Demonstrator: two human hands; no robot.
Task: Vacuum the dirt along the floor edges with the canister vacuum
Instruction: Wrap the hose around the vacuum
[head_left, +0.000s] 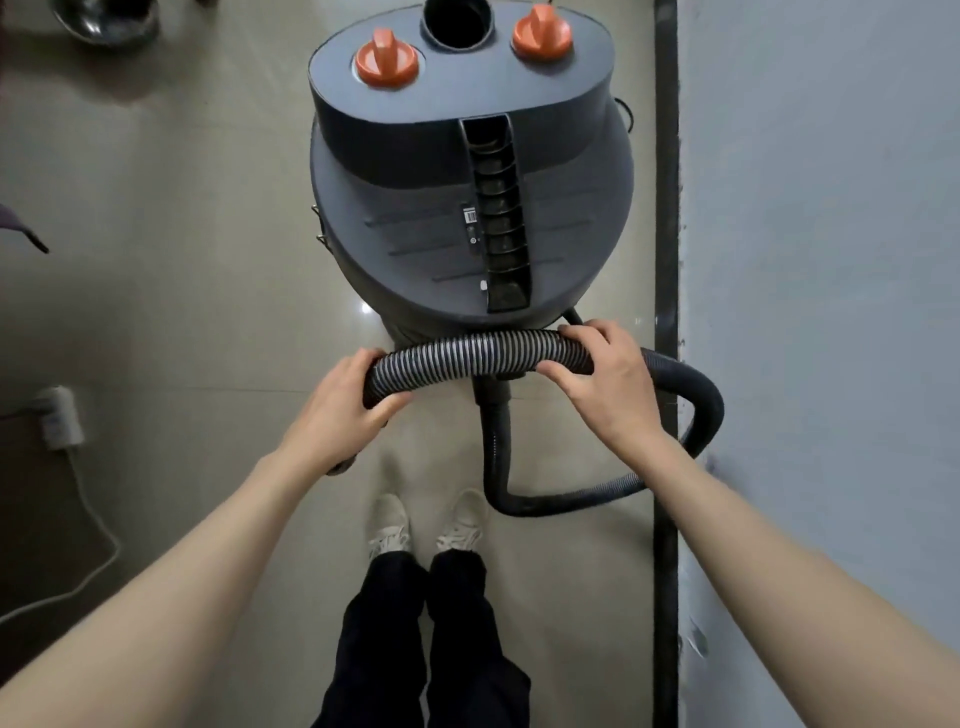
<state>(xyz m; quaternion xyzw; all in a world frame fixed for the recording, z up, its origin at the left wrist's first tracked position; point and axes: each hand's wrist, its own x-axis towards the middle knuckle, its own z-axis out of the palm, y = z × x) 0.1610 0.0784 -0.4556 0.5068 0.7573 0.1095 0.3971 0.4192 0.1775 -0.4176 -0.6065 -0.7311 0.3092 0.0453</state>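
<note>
The vacuum (467, 171) stands just ahead of your shoes (426, 525). Its hose (483, 353) crosses its near side, your left hand (343, 400) and right hand (602, 379) around it. The wall (821, 260) lies right of the vacuum, a power strip (60, 415) well left.

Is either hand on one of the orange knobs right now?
No. Both the left hand and the right hand grip the ribbed hose; the orange knobs on top of the canister vacuum are untouched.
</note>
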